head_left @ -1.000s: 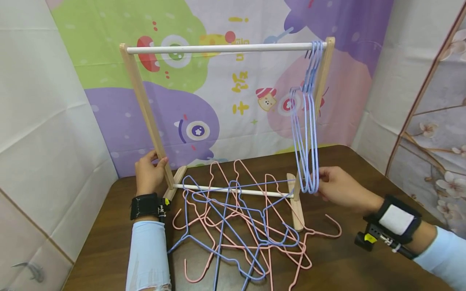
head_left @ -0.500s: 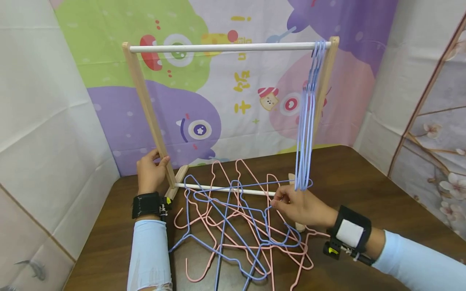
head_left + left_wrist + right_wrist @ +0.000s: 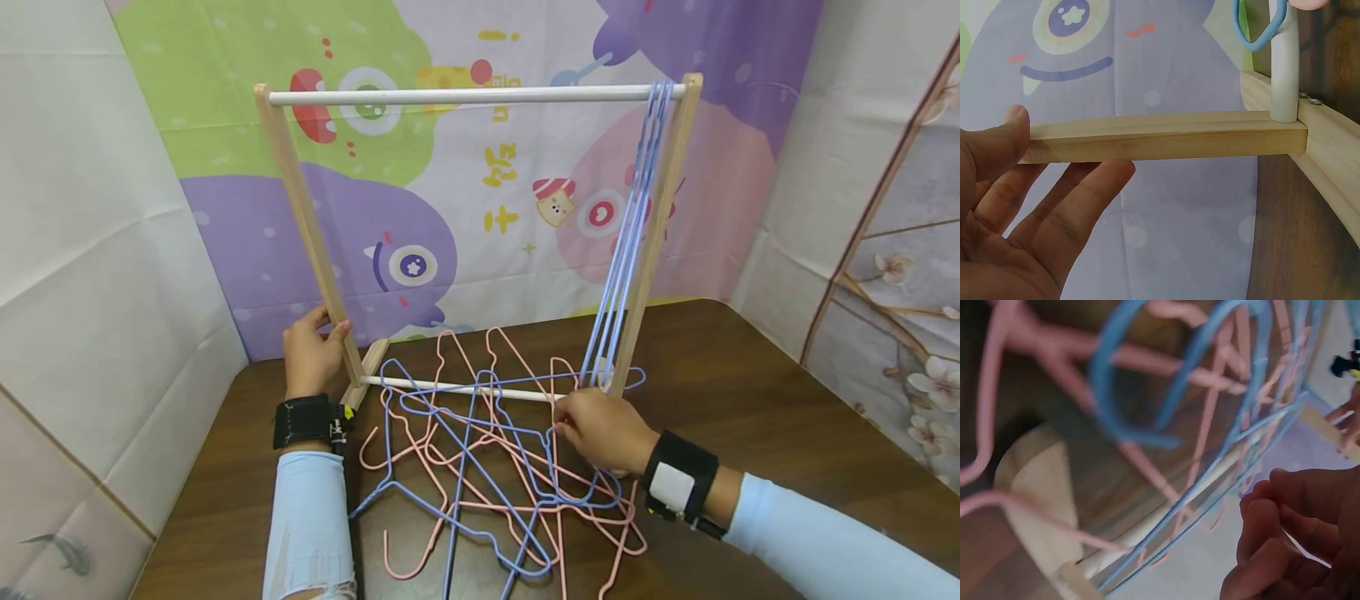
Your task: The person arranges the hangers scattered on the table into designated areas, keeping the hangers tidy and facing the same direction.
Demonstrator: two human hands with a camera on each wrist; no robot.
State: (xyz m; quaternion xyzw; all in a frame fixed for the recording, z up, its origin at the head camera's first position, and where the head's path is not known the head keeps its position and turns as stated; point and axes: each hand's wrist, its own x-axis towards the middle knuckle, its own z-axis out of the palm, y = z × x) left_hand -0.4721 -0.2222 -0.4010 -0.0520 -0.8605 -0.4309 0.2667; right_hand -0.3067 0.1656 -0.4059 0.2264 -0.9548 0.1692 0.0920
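In the head view my left hand [image 3: 311,358] grips the left wooden post [image 3: 300,200] of a small clothes rack, low down. The left wrist view shows the thumb on one face of it and fingers on the other. Several blue hangers [image 3: 626,242] hang at the right end of the rack's white top rod [image 3: 480,97], slanting down-left to my right hand [image 3: 607,425]. That hand is low over a tangle of blue hangers [image 3: 372,498] and pink hangers [image 3: 405,577]. In the right wrist view its fingers are curled, fingertips together, nothing visible between them.
The rack's right post [image 3: 660,225] stands just beside the hanging hangers. A lower white rod [image 3: 525,395] runs behind the tangle. The brown table [image 3: 750,400] ends at a cartoon-printed cloth [image 3: 480,275] behind, with pale panels at both sides.
My right hand has moved left from beside the right post to the right edge of the tangle. The hanging hangers' lower ends have swung left. My left hand keeps its grip.
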